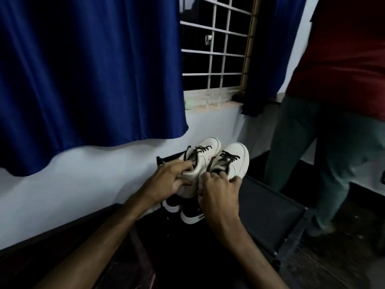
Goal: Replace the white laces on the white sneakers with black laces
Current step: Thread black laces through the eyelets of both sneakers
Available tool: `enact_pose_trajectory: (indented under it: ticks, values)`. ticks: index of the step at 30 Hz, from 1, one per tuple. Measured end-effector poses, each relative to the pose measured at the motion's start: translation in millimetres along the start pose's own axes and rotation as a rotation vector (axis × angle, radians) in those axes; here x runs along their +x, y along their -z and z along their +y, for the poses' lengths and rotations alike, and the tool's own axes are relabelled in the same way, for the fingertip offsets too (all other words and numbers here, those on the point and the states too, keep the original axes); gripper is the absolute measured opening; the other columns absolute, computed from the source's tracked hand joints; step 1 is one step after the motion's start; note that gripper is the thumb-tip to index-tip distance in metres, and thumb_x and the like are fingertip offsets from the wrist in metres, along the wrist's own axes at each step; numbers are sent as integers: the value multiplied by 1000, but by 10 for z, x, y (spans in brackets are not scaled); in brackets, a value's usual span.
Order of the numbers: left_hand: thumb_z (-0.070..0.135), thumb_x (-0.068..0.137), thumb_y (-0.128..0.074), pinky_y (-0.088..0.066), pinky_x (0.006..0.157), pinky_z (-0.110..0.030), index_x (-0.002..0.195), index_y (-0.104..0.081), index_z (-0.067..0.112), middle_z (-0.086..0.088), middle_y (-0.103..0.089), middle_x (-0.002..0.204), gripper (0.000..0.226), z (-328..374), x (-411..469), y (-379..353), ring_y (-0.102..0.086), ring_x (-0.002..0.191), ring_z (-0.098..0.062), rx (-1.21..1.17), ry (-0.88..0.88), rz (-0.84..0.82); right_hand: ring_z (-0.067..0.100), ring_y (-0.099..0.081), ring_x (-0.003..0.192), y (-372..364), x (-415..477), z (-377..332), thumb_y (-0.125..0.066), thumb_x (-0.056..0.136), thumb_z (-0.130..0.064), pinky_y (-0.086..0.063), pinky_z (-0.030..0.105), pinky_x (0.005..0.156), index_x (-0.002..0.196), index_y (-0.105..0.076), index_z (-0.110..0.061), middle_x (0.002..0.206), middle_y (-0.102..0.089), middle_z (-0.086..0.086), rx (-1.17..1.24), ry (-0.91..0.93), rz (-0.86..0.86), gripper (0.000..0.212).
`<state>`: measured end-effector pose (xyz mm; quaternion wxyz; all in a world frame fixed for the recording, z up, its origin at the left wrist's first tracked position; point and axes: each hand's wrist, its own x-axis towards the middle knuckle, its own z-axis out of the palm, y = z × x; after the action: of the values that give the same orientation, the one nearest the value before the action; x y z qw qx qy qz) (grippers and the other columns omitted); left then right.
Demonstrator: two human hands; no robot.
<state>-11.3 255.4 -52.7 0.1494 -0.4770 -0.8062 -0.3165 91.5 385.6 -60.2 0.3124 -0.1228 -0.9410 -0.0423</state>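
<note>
Two white sneakers sit side by side above a dark shoe rack [268,207], toes pointing away from me. Both carry black laces [229,156]. My left hand [168,180] grips the heel of the left sneaker [208,147], fingers curled over its collar. My right hand [218,192] grips the heel of the right sneaker [237,157], thumb on its outer side. Whether the soles rest on the rack or hang just above it is hidden by my hands.
A pair of black shoes with white soles [187,215] sits on a lower rack level under the sneakers. A blue curtain [83,80] hangs left, a barred window [216,49] behind. A person in a red shirt [333,101] stands close on the right.
</note>
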Motion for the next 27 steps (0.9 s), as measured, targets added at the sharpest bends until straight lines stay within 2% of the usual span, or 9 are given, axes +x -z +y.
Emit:
enact_pose_trajectory:
  ticks: [5, 8, 10, 13, 14, 16, 21, 25, 27]
  values:
    - [5, 69, -76, -32, 79, -10, 81, -55, 21, 11, -58, 82, 29, -143, 356, -498, -47, 84, -2, -5, -59, -46, 20, -57, 59, -320, 13, 389, -85, 46, -27, -38, 39, 62, 66, -57, -23, 57, -59, -5, -34, -61, -132, 34]
    - [0, 71, -75, -32, 82, -8, 79, -54, 15, 9, -56, 74, 26, -138, 475, -716, -48, 76, 0, -38, -88, -82, 20, -56, 58, -520, -37, 557, -85, 49, -28, -38, 40, 61, 66, -57, -23, 57, -59, -5, -23, -73, -159, 34]
    - [0, 71, -72, -29, 87, -2, 79, -56, 8, 1, -60, 76, 20, -154, 511, -829, -53, 75, -6, -51, -90, -104, 20, -57, 60, -648, -32, 618, -84, 51, -29, -37, 40, 63, 68, -58, -23, 59, -60, -5, -16, -93, -203, 32]
    - [2, 71, -72, -25, 90, 1, 79, -56, 6, -2, -62, 76, 18, -200, 571, -925, -52, 74, -8, -50, -93, -131, 22, -60, 87, -715, 67, 704, -69, 73, -29, -34, 42, 74, 88, -58, -21, 85, -67, -4, 42, -124, -222, 20]
    - [0, 70, -72, -26, 88, 0, 78, -55, 8, 1, -60, 76, 20, -220, 606, -947, -50, 73, -4, -49, -99, -147, 22, -58, 99, -715, 111, 738, -61, 80, -27, -32, 43, 77, 95, -57, -21, 96, -67, -4, 78, -130, -246, 17]
    - [-4, 69, -72, -29, 84, -1, 77, -53, 10, 6, -57, 77, 25, -258, 678, -959, -47, 74, 3, -57, -88, -185, 22, -54, 108, -702, 164, 781, -55, 86, -27, -31, 43, 81, 103, -54, -21, 105, -65, -3, 144, -141, -255, 18]
    - [-4, 69, -74, -34, 69, -9, 77, -49, 20, 15, -54, 74, 35, -298, 824, -960, -47, 73, 2, -27, -75, -279, 22, -54, 106, -720, 190, 719, -57, 83, -23, -31, 43, 80, 104, -55, -20, 103, -66, -3, 133, -200, -269, 21]
    - [-3, 70, -71, -36, 68, -18, 78, -50, 18, 14, -50, 75, 31, -262, 862, -977, -45, 74, -3, -29, -122, -297, 23, -56, 103, -629, 227, 735, -52, 84, -17, -34, 43, 83, 98, -58, -21, 102, -66, -1, 108, -248, -323, 16]
    - [-1, 70, -66, -41, 73, -23, 81, -48, 26, 19, -50, 76, 33, -233, 857, -1030, -48, 78, -3, -39, -145, -287, 23, -57, 105, -547, 240, 773, -50, 87, -17, -34, 43, 87, 99, -60, -22, 105, -66, 0, 99, -278, -369, 17]
